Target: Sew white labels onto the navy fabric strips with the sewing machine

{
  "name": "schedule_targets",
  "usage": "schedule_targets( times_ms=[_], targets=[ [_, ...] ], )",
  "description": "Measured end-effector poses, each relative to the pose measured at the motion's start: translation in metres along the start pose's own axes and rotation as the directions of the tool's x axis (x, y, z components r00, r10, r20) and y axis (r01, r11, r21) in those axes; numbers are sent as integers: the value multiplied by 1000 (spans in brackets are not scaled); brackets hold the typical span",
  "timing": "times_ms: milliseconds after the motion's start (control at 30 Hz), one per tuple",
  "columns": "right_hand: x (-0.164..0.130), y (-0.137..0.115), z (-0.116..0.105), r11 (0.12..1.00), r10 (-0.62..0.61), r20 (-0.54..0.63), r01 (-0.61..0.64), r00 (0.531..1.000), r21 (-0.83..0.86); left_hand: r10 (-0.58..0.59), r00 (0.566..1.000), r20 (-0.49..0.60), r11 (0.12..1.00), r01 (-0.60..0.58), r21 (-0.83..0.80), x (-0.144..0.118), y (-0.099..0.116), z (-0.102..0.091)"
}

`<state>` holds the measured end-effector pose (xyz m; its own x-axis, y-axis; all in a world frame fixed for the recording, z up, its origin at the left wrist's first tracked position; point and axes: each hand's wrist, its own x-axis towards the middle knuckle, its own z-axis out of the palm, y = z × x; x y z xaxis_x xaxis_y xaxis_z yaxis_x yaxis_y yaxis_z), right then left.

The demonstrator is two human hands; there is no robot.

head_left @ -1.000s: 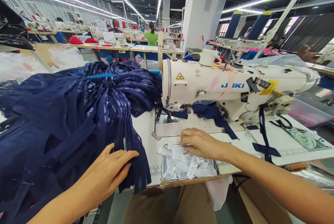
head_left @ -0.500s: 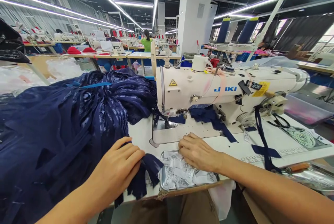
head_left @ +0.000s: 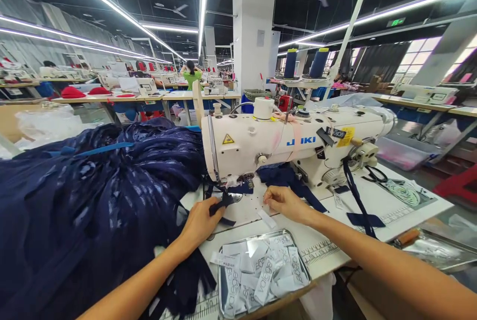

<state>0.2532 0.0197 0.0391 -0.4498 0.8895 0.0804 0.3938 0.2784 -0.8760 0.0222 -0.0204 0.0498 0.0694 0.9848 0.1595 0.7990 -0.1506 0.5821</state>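
Observation:
My left hand (head_left: pixel 203 221) is closed on a navy fabric strip (head_left: pixel 222 202), in front of the needle area of a white sewing machine (head_left: pixel 246 141). My right hand (head_left: pixel 286 203) hovers over the machine bed with its fingertips pinched together. A small white label (head_left: pixel 267 219) hangs just under those fingertips; its upper end is partly hidden. In front of both hands, a metal tray (head_left: pixel 307 280) holds many printed white labels. A big heap of navy garments (head_left: pixel 112 200) lies to the left, with strips falling over the table edge.
Navy cloth (head_left: pixel 285 181) lies behind the right hand under the machine arm. Scissors (head_left: pixel 375 174) and a coiled pale cord (head_left: pixel 404 193) rest at the table's right end. Navy thread cones (head_left: pixel 318 63) stand behind. A person in green (head_left: pixel 192 75) is farther back.
Both hands have moved forward: the left has brought the fabric strip toward the needle area, and the right has left the tray with a label. The view has shifted right.

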Motion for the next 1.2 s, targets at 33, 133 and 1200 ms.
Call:
schedule_targets(
  times_ms=[33,133,1200],
  targets=[
    [1,2,-2,999,-26,-7,25,1000,-47,1,1000,1,998,-1,-55,-1,-6,0],
    [1,-1,-6,972,-104,24,106,994,-212,4,1000,-16,977,-7,-211,-2,-16,-1],
    [-18,-64,29,857,62,-177,39,982,514,-139,977,-163,840,29,-542,-22,8,-5]
  ],
)
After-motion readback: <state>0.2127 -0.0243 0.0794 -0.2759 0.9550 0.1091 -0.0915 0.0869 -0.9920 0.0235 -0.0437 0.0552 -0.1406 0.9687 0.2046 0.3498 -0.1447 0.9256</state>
